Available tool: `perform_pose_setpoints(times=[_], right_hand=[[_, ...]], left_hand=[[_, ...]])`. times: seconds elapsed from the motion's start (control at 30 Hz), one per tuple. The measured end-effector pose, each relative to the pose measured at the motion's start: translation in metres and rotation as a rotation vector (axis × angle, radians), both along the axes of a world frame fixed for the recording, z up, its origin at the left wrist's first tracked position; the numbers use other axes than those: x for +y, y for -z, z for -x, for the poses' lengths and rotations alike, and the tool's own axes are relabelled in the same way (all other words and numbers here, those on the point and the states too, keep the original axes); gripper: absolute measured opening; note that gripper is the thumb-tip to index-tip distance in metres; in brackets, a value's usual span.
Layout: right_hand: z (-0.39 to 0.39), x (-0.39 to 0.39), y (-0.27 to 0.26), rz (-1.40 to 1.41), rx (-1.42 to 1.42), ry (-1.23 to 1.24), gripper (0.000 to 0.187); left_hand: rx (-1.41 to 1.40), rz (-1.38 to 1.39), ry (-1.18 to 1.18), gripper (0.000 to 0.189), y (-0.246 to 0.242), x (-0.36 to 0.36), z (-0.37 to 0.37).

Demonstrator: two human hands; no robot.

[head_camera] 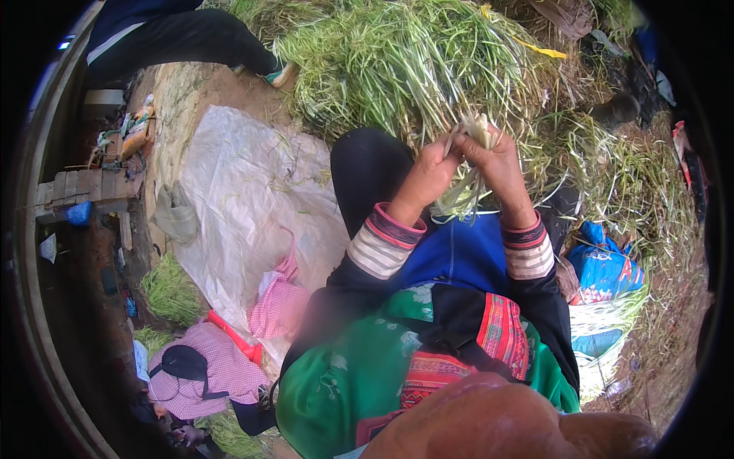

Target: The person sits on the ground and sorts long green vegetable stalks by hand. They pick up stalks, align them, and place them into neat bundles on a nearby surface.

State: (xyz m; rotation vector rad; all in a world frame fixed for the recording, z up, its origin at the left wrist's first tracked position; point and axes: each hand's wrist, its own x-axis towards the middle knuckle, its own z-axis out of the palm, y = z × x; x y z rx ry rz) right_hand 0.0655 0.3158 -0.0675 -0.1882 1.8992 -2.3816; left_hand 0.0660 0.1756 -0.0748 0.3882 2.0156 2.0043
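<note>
A small bunch of green stalks (478,127) is held up over my lap, its pale stem ends on top and its thin leaves hanging below. My right hand (500,163) is closed around it, thumb across the stems. Against the bunch's left side, my left hand (430,172) has its fingers bent and pinches a thin pale strand. The left fingertips are partly hidden. Just beyond both hands spreads a large heap of long green stalks (395,69), white stems mixed in.
A whitish plastic sheet (229,166) lies to my left, with a pink checked cloth (281,304) on it. One person in a checked top (212,356) is at lower left; another's dark-trousered leg (183,43) is at upper left. A blue printed bag (602,267) stands on my right.
</note>
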Motion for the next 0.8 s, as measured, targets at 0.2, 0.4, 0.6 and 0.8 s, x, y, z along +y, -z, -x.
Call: perform_pose_setpoints(times=[0.2,0.4,0.6,0.8], right_hand=[[0.001,0.007,0.001,0.067,-0.012,0.239,0.018],[-0.002,-0.004,-0.002,0.009,0.075,0.038,0.022],[0.002,-0.001,0.000,-0.124,0.245,0.057,0.015],[0.005,0.002,0.004,-0.347,0.210,0.089,0.013]], left_hand=[[-0.181,-0.140,0.027,0.039,-0.001,-0.014,0.002],[-0.066,-0.087,0.079,0.036,-0.003,-0.005,0.011],[0.195,0.104,0.116,0.030,-0.017,-0.002,0.010],[0.378,-0.134,-0.161,0.065,-0.054,-0.015,0.022]])
